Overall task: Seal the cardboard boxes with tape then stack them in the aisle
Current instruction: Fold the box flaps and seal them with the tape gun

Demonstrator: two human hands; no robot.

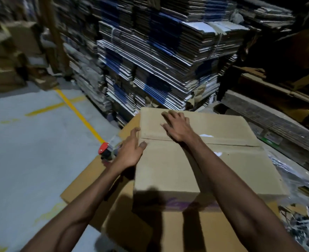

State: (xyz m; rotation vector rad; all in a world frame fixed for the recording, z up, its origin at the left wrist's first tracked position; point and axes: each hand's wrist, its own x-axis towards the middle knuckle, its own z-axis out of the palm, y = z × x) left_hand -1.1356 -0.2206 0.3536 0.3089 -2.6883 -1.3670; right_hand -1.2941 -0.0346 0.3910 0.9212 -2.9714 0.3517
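Head view: a closed cardboard box (195, 157) sits on top of a larger brown carton (168, 231), which carries it, toward that carton's far right corner. The right hand (177, 127) lies flat, fingers spread, on the far flap just beyond the centre seam (222, 143), which runs left to right across the lid. The left hand (131, 150) is open with fingers spread at the box's left edge, thumb on the lid beside the seam's left end, pinching nothing. A tape dispenser (107, 150) with a red part rests just behind that hand, near the carton's left edge.

Glossy patches near the seam may be tape, but whether the whole seam is covered cannot be told. The risks, as I judge them: if the right hand lifts before tape bridges the flaps, they may spring apart and the strip land crooked or wrinkled. The dispenser lies close to the carton's edge; a blind reach could knock it to the grey floor (32, 151). Pushing the box sideways could slide it off its carton.
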